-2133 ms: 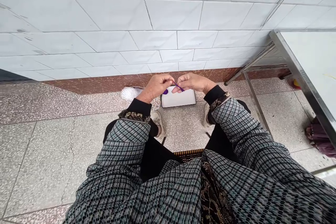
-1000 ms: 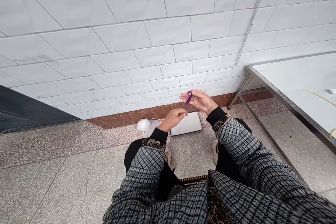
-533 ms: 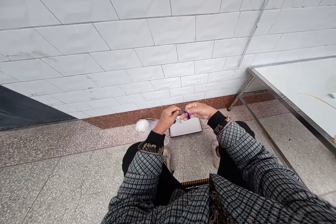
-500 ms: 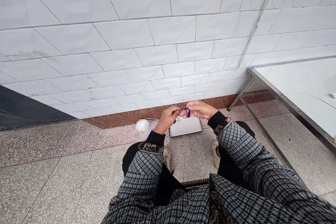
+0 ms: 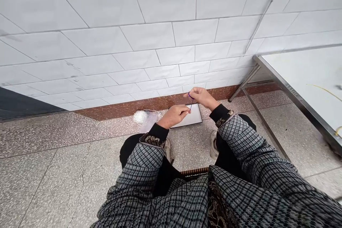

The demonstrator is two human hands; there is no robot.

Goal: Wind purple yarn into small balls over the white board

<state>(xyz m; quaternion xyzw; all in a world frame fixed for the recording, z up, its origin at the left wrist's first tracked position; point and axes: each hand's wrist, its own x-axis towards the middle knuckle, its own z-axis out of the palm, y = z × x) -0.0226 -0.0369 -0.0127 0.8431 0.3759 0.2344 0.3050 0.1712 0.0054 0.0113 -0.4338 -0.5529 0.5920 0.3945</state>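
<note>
Right hand (image 5: 202,97): curled, with thumb drawn in, gripping a purple strand (image 5: 191,104) by a loop (image 5: 190,94) apparently around a finger; not determinable which one. Left hand (image 5: 173,115), toward 8 o'clock from the right: closed in a fingertip pinch on the lower end of the same strand. Found stretched straight between the hands, seemingly taut, from the left fingertips toward 1 o'clock up to the loop. Seen partly against a shallow white tray (image 5: 196,114) on the floor.

Judged to be in hand: tensioning of the strand against the loop. Recommended: pull lightly and evenly from the left pinch, without constricting the looped finger. Steady the right hand and press the loop with the thumb to prevent slipping. Work over the tray for good contrast against white. Avoid drifting toward 9 o'clock, given the white yarn ball (image 5: 140,117) and translucent wrapping (image 5: 151,121) there, with some risk of snagging.

Brands, labels, writing: none legible. Checked: tray, ball, wrapping, tiled wall (image 5: 157,1), and steel-edged table (image 5: 296,94) toward 3 o'clock with yellow cord (image 5: 328,92) on top. Too indistinct for certainty on the wrapping.
</note>
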